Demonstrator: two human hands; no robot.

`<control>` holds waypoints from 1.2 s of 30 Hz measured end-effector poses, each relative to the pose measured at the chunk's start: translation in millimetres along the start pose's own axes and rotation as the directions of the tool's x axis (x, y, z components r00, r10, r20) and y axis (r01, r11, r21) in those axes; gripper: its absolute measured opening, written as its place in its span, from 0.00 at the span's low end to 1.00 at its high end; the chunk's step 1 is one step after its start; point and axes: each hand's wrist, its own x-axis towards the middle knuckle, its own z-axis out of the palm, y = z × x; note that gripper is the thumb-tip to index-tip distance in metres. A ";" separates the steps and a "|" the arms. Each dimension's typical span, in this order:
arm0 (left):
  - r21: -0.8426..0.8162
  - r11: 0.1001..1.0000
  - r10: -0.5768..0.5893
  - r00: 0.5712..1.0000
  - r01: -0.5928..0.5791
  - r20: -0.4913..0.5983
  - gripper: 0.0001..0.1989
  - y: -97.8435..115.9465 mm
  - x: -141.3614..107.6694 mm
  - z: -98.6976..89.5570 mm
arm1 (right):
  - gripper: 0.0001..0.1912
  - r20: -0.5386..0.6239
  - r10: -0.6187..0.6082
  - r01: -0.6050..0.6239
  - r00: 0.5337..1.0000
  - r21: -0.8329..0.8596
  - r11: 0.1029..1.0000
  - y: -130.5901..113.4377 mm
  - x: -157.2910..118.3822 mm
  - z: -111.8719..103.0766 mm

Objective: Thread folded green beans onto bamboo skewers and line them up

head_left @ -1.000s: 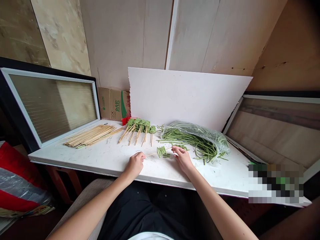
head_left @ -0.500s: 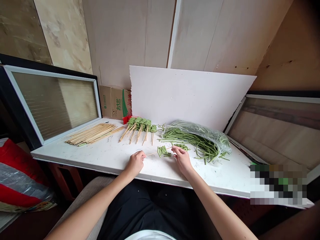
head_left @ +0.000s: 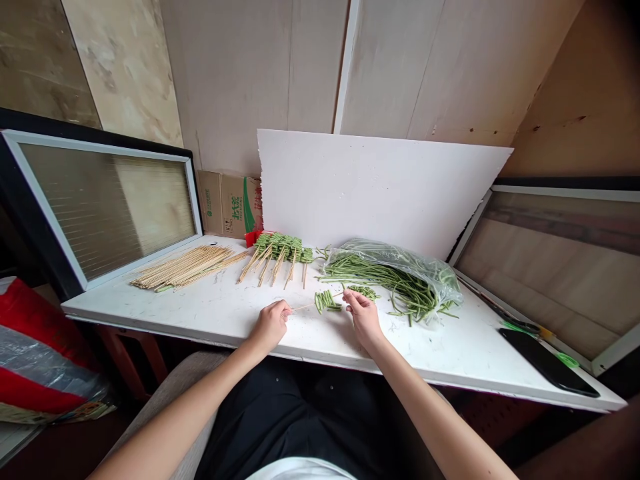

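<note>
A thin wooden skewer [head_left: 303, 307] runs between my two hands above the white table. Several short green bean pieces [head_left: 323, 301] are threaded across it. My left hand [head_left: 271, 324] pinches the skewer's left end. At its other end, the fingertips of my right hand [head_left: 361, 313] are closed on the skewer. More cut bean pieces [head_left: 365, 292] lie just behind my right hand. Behind them, long green beans [head_left: 370, 270] spill from a clear plastic bag [head_left: 437, 277]. Filled bean skewers [head_left: 280, 248] are piled at the back middle, their sticks toward me.
Bare skewers [head_left: 187, 265] lie in a heap on the left of the white table [head_left: 200, 312]. A black phone [head_left: 547, 360] rests near the right edge, beside scissors [head_left: 520, 323]. Behind stand a cardboard box [head_left: 231, 200] and a white board [head_left: 375, 187].
Both hands and the threaded skewer have stayed nearly in place. The phone and scissors area, blurred out before, now shows clearly.
</note>
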 end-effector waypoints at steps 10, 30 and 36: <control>-0.033 0.999 -0.008 0.999 0.010 0.047 0.17 4.4 2.5 -4.7 | 0.21 0.001 -0.089 0.089 0.996 -0.030 0.996 -11.8 -7.4 2.9; -0.011 1.000 -0.019 1.000 0.019 0.008 0.14 5.0 4.9 -3.4 | 0.24 0.049 -0.083 0.085 0.995 -0.039 0.996 -12.1 -10.9 8.0; -0.004 0.999 0.034 0.999 -0.034 0.011 0.15 4.0 2.7 -1.0 | 0.24 0.015 -0.079 0.080 0.997 -0.065 0.995 -7.4 -14.0 11.3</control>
